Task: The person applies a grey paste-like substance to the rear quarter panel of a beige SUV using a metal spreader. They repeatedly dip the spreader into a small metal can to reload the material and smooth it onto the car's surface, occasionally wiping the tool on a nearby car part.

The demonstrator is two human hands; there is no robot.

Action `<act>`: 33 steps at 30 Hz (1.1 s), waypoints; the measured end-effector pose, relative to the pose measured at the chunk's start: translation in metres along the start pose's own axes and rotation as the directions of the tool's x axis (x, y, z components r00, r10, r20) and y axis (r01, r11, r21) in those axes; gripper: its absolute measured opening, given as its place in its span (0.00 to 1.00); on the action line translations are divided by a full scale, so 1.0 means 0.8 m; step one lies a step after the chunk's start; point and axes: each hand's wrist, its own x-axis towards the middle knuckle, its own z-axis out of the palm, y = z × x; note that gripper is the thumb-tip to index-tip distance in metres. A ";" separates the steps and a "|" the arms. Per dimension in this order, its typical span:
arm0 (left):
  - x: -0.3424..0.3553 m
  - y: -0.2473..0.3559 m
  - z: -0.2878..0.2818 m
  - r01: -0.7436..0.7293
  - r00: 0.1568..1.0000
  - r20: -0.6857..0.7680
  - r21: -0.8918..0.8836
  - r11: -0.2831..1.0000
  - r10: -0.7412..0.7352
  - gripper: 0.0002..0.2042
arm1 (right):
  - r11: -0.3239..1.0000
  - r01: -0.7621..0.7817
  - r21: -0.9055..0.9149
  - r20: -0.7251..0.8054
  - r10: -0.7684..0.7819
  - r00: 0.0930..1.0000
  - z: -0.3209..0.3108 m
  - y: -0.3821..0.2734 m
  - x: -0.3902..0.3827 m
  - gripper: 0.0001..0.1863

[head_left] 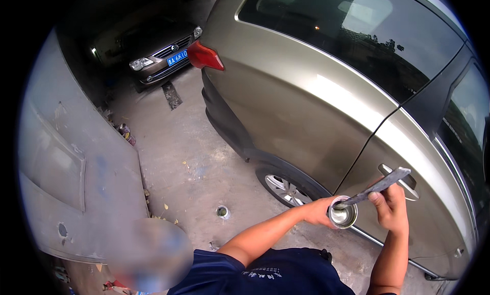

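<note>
My left hand (320,213) is closed around the side of a small open metal can (343,219), with pale liquid inside. My right hand (388,203) grips a flat, dark, stained stick (385,181), tilted with its lower end in the can's mouth. Both hands are in front of the rear door of a champagne-coloured car (296,91), below its door handle (411,190) in the view.
A dark car (158,55) with a blue plate stands at the back left. A grey metal panel (66,142) lines the left side, with clutter (125,131) along it. Another small can (223,212) stands on the concrete floor (178,157) near the rear wheel (283,188).
</note>
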 end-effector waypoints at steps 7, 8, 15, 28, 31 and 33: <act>0.001 -0.001 0.000 -0.048 0.965 -0.250 0.129 0.990 0.080 0.41 | 0.919 -0.087 0.384 -0.386 0.245 0.889 -0.030 -0.006 0.005 0.09; 0.003 -0.004 0.003 -0.028 0.943 -0.322 0.175 0.984 0.084 0.42 | 0.940 -0.127 0.318 -0.407 0.256 0.877 -0.018 -0.001 0.009 0.08; 0.013 -0.010 0.026 0.128 0.740 -0.662 0.312 0.941 0.119 0.39 | 0.960 -0.125 0.249 -0.572 0.250 0.781 0.023 -0.016 -0.004 0.09; 0.003 0.011 -0.003 0.156 0.987 0.051 -0.037 0.987 -0.154 0.44 | 0.913 -0.147 0.380 -0.192 0.233 0.953 -0.045 -0.003 0.009 0.08; 0.010 0.011 -0.010 0.185 0.977 0.119 -0.056 0.981 -0.177 0.44 | 0.980 -0.074 0.185 -0.038 0.082 0.996 -0.017 -0.021 0.017 0.08; 0.009 0.010 -0.012 0.167 0.982 0.104 -0.065 0.984 -0.160 0.44 | 0.984 0.177 -0.016 0.058 -0.176 0.983 -0.016 -0.022 0.008 0.09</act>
